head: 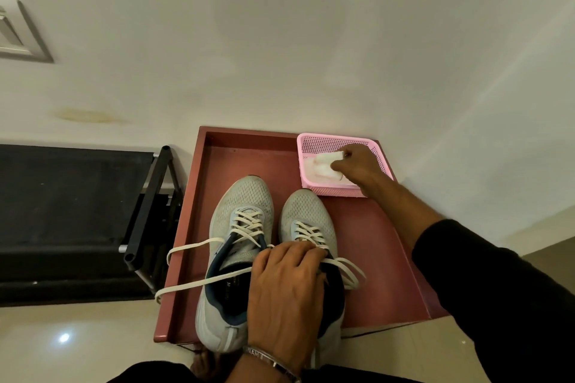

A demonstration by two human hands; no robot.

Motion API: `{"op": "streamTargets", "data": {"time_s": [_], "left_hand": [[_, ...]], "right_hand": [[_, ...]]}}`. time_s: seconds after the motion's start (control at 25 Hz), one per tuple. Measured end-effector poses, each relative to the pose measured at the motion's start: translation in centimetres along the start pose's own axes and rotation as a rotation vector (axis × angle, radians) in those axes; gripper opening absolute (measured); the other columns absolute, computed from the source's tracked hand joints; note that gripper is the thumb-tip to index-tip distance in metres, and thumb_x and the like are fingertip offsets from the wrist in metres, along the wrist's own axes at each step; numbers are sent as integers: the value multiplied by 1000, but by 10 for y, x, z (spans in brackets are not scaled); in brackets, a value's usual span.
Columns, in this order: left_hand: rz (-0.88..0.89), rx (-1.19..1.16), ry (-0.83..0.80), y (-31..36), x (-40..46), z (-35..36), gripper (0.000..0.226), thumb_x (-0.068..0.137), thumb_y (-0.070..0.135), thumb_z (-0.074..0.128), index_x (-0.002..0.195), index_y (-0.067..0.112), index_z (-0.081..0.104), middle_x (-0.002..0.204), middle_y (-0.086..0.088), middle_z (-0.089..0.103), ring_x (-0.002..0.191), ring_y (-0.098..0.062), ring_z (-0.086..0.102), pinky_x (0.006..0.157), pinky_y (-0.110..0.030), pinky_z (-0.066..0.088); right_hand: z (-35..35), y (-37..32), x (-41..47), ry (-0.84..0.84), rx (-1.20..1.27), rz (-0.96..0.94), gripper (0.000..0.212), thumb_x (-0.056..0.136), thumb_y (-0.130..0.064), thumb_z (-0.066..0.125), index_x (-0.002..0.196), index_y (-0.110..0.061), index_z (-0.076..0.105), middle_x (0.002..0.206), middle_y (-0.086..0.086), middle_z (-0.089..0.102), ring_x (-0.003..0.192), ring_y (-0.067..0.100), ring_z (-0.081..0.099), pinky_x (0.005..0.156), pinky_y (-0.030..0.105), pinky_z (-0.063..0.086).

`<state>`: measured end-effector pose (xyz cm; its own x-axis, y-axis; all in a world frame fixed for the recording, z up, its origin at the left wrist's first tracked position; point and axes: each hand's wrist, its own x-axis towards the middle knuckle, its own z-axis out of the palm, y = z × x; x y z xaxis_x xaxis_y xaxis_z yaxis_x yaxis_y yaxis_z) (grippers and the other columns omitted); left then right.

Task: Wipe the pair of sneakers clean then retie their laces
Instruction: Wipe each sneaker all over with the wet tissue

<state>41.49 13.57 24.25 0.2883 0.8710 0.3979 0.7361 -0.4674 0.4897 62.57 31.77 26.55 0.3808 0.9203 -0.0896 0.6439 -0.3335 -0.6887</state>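
— What do the sneakers look like?

— A pair of pale grey mesh sneakers [267,246] with dark navy linings and cream laces [249,224], toes pointing to the far edge of a reddish-brown tray [379,242]. They stand side by side, touching, at the middle of its near edge, heels hanging just over it. The laces are untied; loose ends of the left shoe's trail over the tray's left rim.

— And the hands?

— The left hand [286,286] rests over both shoe openings, fingers slightly spread and bent down onto the tongues; I cannot tell whether it grips a lace. A metal bangle [273,362] circles that wrist. The right hand [357,165] reaches into a pink mesh basket [339,141] at the tray's far right corner, fingertips pinching a white wipe [323,163].

— The room?

— An off-white wall [280,40] behind with a yellowish stain, glossy cream floor [62,342], and a black rack [93,211] just left of the tray.
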Motion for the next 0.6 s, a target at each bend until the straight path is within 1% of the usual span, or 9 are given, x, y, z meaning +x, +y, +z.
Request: {"op": "streamTargets", "data": {"time_s": [0.08,0.2,0.24,0.32,0.4,0.52,0.6], "left_hand": [[3,4,17,-1,0,2,28,74,31,65,102,34,67,105,17,68,100,-10,61,90,-30,35],[8,-4,32,-1,0,3,27,74,31,65,101,35,67,104,17,68,101,-11,62,90,-30,34],[3,-8,30,-1,0,3,27,74,31,67,101,35,67,104,17,68,101,-10,61,91,-30,34],[-6,-13,25,-1,-1,3,27,74,30,68,101,35,67,103,17,68,101,-10,61,91,-30,34],[-11,-14,18,-1,-1,2,28,74,29,68,102,34,66,104,16,68,102,-11,61,92,-30,34],[-6,-3,23,0,-3,0,30,76,31,66,106,32,65,109,13,67,104,-12,61,92,-31,35],[-8,17,36,0,-6,0,33,77,32,68,110,29,65,111,10,69,104,-13,63,94,-32,39]], "right_hand": [[-6,-8,-13,-18,251,48,14,81,-6,68,73,-16,61,71,-3,62,69,15,57,59,26,43],[-19,-20,-49,-46,761,182,12,89,-8,64,81,-17,64,61,-8,64,62,8,54,55,22,40],[-23,-22,-63,-61,877,215,11,90,-8,64,84,-17,65,60,-8,64,60,8,54,54,21,40],[-29,-21,-94,-96,989,239,9,90,-6,63,90,-15,66,67,-4,67,58,7,58,52,19,44],[-32,-18,-123,-102,1070,250,12,89,-2,61,94,-12,65,74,2,69,58,8,61,51,19,48],[-40,-6,-174,-54,1151,315,20,88,6,56,101,-8,61,88,13,69,66,16,65,53,23,52],[-43,10,-210,-61,1165,358,22,88,5,56,106,-7,61,96,16,70,74,21,68,57,27,53]]}}
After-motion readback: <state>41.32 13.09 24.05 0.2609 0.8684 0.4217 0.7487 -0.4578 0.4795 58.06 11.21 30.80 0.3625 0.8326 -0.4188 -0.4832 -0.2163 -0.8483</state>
